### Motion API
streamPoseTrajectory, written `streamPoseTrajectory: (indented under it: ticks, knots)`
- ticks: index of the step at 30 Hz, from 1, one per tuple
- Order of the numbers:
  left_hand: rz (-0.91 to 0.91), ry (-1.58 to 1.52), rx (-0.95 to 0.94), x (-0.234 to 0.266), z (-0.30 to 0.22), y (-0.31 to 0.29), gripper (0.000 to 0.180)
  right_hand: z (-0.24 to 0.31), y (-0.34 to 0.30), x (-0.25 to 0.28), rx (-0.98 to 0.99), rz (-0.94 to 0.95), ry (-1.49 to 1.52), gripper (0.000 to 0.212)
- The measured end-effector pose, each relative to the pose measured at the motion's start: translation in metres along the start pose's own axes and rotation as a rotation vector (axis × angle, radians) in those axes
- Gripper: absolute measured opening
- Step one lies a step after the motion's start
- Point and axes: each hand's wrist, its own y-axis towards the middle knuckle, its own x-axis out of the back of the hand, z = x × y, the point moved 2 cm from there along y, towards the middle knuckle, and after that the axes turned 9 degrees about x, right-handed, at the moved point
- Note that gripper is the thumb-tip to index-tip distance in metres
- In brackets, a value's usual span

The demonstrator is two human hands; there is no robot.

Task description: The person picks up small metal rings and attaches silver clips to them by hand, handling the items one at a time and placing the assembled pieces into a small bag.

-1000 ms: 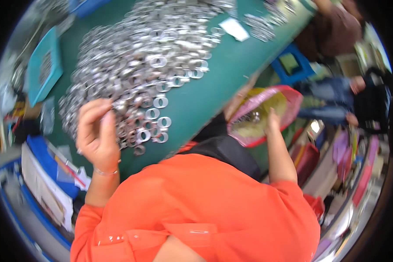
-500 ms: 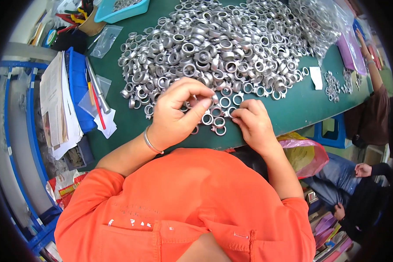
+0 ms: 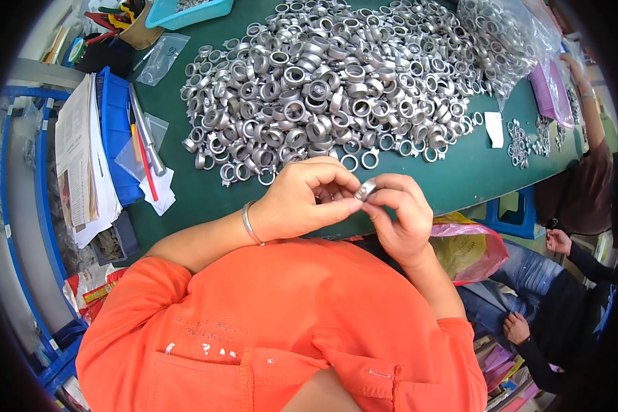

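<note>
room and surface, left to right: one blue rack at the far left. one stack of papers, set against a blue tray; beside it a red pen lying across white slips. one brown cup of tools with red and yellow handles. one clear bag, flat. one turquoise basket, small metal parts inside, partly out of view. one green table, bearing a broad heap of silver rings, piled at all angles, with loose ones along its near edge. one larger clear bag with more rings, at the heap's right end. one white paper; right of it, small clusters of metal pieces and a purple basket. below the table edge, a pink and yellow bag and a blue stool. far right, two other people, one in brown, one in dark top and jeans.

hands: left hand, bracelet at wrist, thumb and fingers closed on the left side of one metal ring. the ring sits between both sets of fingertips, just nearer than the heap. right hand, fingers curled, pinching its right side.
</note>
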Motion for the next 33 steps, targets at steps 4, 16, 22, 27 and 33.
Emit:
streamPoseTrajectory:
  ticks: [4, 16, 22, 27, 33]
  knots:
    - [-0.049, -0.310, 0.097, -0.001, 0.002, -0.001, 0.010, -0.003, -0.007, 0.000, -0.161, -0.133, 0.160, 0.027]
    - [0.046, -0.365, 0.252, 0.000, 0.007, 0.000, 0.022, 0.004, -0.005, 0.001, -0.213, -0.200, 0.231, 0.027]
    - [0.085, -0.561, 0.266, -0.001, 0.005, 0.000, 0.026, 0.011, 0.004, 0.002, 0.112, -0.058, -0.041, 0.022]
    - [0.056, -0.455, 0.231, 0.000, 0.010, 0.000, 0.029, -0.001, 0.009, 0.007, 0.013, -0.088, -0.136, 0.017]
    - [-0.105, -0.171, 0.055, -0.002, 0.005, -0.002, 0.039, -0.037, 0.003, -0.003, -0.189, 0.185, -0.389, 0.013]
